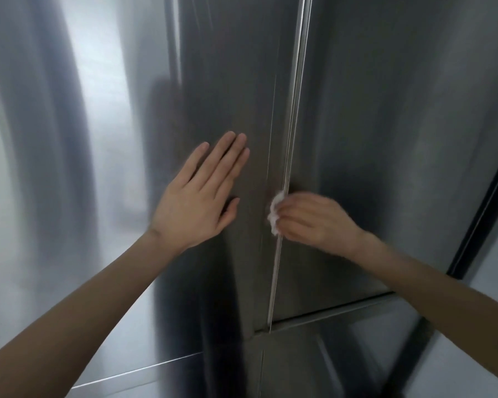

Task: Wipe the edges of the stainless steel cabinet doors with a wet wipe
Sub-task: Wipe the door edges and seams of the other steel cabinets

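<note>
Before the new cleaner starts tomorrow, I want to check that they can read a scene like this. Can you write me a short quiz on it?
1. True or false: the left hand is flat, fingers straight, holding nothing.
2. Which hand grips the wet wipe? A) left hand B) right hand C) neither
3. Fill in: the wipe is at the vertical ____ of the right door.

Key: 1 true; 2 B; 3 edge.

1 wide-angle head view, forward and very near, straight onto the stainless steel cabinet doors.
</note>
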